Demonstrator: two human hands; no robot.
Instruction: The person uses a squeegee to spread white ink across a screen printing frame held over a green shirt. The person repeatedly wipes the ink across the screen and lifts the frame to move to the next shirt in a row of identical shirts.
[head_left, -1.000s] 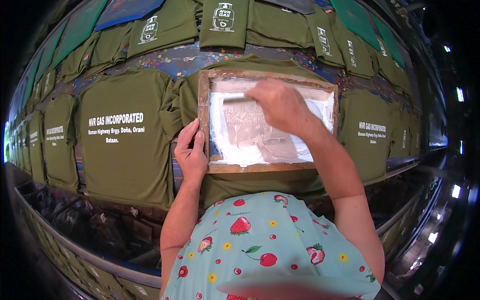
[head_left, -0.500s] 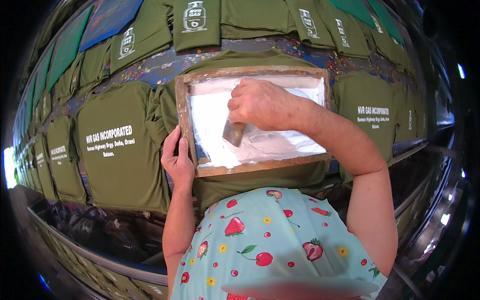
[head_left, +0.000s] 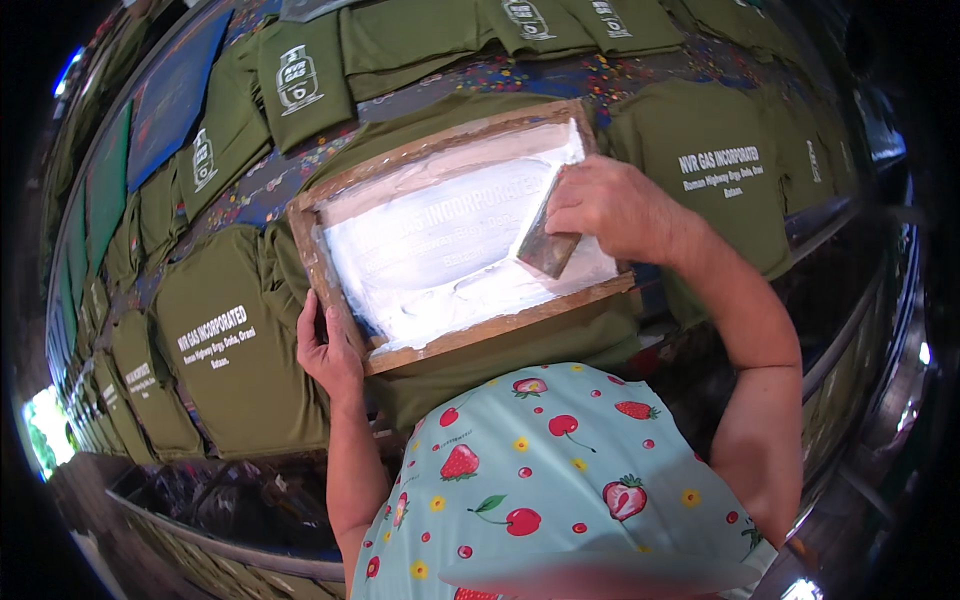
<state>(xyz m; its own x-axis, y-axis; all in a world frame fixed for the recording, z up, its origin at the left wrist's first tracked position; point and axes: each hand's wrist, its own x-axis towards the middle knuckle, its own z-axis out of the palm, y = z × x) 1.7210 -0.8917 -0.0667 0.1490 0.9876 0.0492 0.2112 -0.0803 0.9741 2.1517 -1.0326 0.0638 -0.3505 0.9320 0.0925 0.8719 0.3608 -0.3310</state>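
Note:
A wooden screen printing frame [head_left: 500, 322] lies tilted over an olive green shirt [head_left: 580, 345] in front of me. White ink coats its mesh [head_left: 430, 240], and lettering shows faintly through it. My right hand [head_left: 628, 212] is closed round a squeegee [head_left: 548, 246] with a dark, ink-smeared blade. The squeegee stands on the mesh near the frame's right side, with a thick line of white ink along its left edge. At the lower left corner, my left hand [head_left: 332, 350] grips the frame's side, its fingers on the outer edge.
Printed olive shirts lie flat to the left [head_left: 220, 340] and right [head_left: 730, 180]. Folded shirts with a white cylinder print [head_left: 300, 85] line the far side, beside a blue panel [head_left: 180, 85]. Ink specks cover the table [head_left: 390, 95]. A patterned apron [head_left: 540, 480] covers my front.
My right hand has drawn the squeegee from the middle of the mesh to its right side, uncovering the lettering. The view has turned, so the frame now looks more tilted.

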